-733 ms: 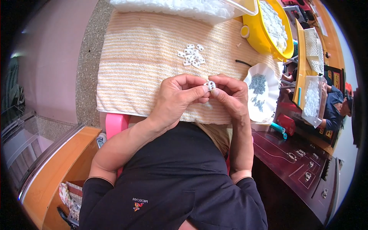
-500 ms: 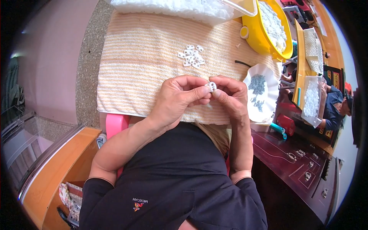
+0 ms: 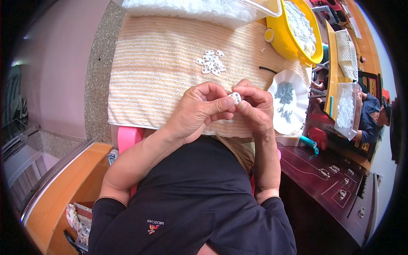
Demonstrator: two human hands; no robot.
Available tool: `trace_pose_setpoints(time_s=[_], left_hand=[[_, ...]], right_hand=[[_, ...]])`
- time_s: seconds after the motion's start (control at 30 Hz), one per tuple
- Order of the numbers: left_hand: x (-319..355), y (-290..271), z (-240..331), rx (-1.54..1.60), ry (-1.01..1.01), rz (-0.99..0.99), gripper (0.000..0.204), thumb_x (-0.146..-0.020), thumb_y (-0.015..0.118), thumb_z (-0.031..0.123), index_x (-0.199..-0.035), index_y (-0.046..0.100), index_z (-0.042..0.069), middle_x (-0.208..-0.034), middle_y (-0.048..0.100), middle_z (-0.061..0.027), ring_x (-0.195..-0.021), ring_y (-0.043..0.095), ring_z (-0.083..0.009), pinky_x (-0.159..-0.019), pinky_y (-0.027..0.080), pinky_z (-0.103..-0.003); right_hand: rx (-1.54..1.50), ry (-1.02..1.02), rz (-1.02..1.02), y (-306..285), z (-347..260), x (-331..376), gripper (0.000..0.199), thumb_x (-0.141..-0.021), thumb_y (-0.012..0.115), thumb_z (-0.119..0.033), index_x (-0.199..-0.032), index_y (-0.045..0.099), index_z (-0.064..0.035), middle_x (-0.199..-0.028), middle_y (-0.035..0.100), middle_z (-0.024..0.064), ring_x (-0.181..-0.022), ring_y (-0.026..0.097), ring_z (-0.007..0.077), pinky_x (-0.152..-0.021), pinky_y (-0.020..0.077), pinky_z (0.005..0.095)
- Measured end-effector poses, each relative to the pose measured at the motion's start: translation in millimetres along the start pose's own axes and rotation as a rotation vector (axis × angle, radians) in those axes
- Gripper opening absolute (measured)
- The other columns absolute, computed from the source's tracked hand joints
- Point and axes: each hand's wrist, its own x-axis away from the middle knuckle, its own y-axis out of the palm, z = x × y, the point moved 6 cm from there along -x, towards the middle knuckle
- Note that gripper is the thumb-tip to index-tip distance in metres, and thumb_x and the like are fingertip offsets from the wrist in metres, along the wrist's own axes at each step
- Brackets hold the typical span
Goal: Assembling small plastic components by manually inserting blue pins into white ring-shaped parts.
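Close above the front of a striped towel [image 3: 148, 63], both hands meet at one small white plastic cord lock [image 3: 236, 98] with round holes. My left hand [image 3: 195, 106] pinches it from the left between thumb and fingertips. My right hand [image 3: 258, 106] grips its right side the same way, thumb below and index finger above. Fingertips cover part of the piece. Just beyond the hands lies a loose pile of similar white cord locks [image 3: 211, 63]. Right of my right hand, small grey metal pieces [image 3: 285, 94], apparently springs, lie in a white scalloped dish [image 3: 301, 91].
A clear bin [image 3: 187, 18] of white pieces stands at the far edge. A yellow tub [image 3: 278, 38] with more white parts is at far right. A thin black stick [image 3: 267, 69] lies near the dish. Another person [image 3: 370, 117] sits farther right beside a clear box [image 3: 346, 108].
The cord lock has turned slightly between my fingers, so its holes show more plainly. Both hands stay in nearly the same place.
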Motion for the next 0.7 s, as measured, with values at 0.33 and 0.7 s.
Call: trace_pose_setpoints(time_s=[0.33,0.7], left_hand=[[0,2,-2,0.024,0.018,-0.08,0.009,-0.087,0.069,0.01,-0.086,0.061,0.005,-0.083,0.065,-0.0056,-0.074,0.064,-0.0121,-0.066,0.054,-0.023],[4,4,-3,0.067,0.054,-0.113,0.009,-0.087,0.069,0.008,-0.084,0.062,0.004,-0.082,0.066,-0.0075,-0.073,0.065,-0.0141,-0.068,0.056,-0.025]], right_hand=[[-0.054,-0.086,-0.05,7,-4,0,0.027,-0.083,0.07,0.0,-0.11,0.067,0.0018,-0.095,0.056,0.0084,-0.081,0.061,0.0144,-0.074,0.0518,0.0246],[0.033,-0.145,-0.075,11,-8,2,0.026,-0.083,0.069,0.001,-0.109,0.067,0.0029,-0.096,0.057,0.0086,-0.083,0.06,0.0131,-0.074,0.0519,0.0244]])
